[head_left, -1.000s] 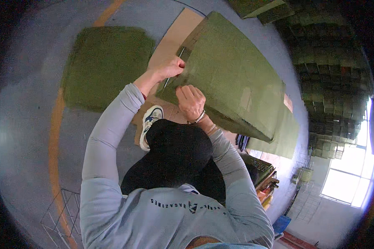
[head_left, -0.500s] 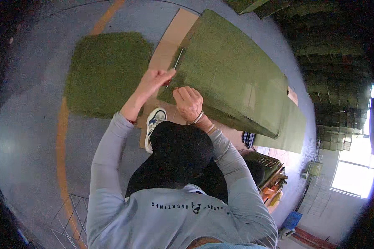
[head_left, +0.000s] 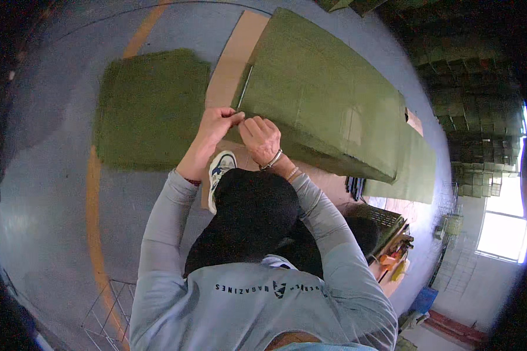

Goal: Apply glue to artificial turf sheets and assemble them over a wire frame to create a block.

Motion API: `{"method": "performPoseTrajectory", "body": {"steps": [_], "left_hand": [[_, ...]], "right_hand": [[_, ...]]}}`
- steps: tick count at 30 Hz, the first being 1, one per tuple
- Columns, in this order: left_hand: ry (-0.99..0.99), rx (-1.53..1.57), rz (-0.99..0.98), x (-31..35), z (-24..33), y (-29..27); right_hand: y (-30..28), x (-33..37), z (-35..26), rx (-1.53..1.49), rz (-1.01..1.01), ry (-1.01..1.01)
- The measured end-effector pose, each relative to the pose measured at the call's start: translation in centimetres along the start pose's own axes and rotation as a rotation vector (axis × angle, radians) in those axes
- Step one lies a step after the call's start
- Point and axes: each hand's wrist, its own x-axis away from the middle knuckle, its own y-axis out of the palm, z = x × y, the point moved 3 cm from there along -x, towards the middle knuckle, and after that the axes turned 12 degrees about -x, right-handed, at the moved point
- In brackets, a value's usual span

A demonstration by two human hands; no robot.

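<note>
A large block covered in green mesh point(head_left: 322, 88) lies in front of me, with a thin metal rod point(head_left: 245, 88) along its left edge. My left hand point(head_left: 216, 127) is pinched closed at the block's near left corner, by the rod's lower end. Close beside it, my right hand point(head_left: 260, 140) has its fingers curled against the near edge of the mesh. The fingertips nearly meet. What lies between the fingers of either hand is too small or hidden to make out.
A flat green mesh piece point(head_left: 152, 108) lies on the floor to the left. Cardboard point(head_left: 234, 52) runs beneath the block. Right of my knees are dark rods point(head_left: 354, 187) and a crate point(head_left: 380, 219). A wire rack point(head_left: 108, 313) stands at lower left; green mesh stacks point(head_left: 474, 111) rise at right.
My left hand has come down slightly, and the right has shifted a little left, so the fingertips are closer together. The view has turned slightly.
</note>
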Motion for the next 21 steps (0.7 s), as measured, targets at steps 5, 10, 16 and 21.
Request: {"method": "performPoseTrajectory", "body": {"steps": [5, 10, 16, 21], "left_hand": [[0.162, -0.304, 0.232, 1.1, 0.8, 0.0], [0.296, -0.478, 0.353, 1.9, 1.5, 0.4], [0.317, -0.448, 0.401, 1.9, 1.0, 0.2], [0.269, -0.514, 0.377, 1.6, 1.4, 0.5]], "right_hand": [[-0.5, 1.5, -0.5, -0.077, 0.071, 0.087], [2.1, 6.2, 1.9, -0.666, 0.199, 0.947], [4.6, 7.7, 1.8, -1.707, 0.775, 1.497], [5.2, 7.1, 2.5, -1.548, 0.700, 1.440]]}}
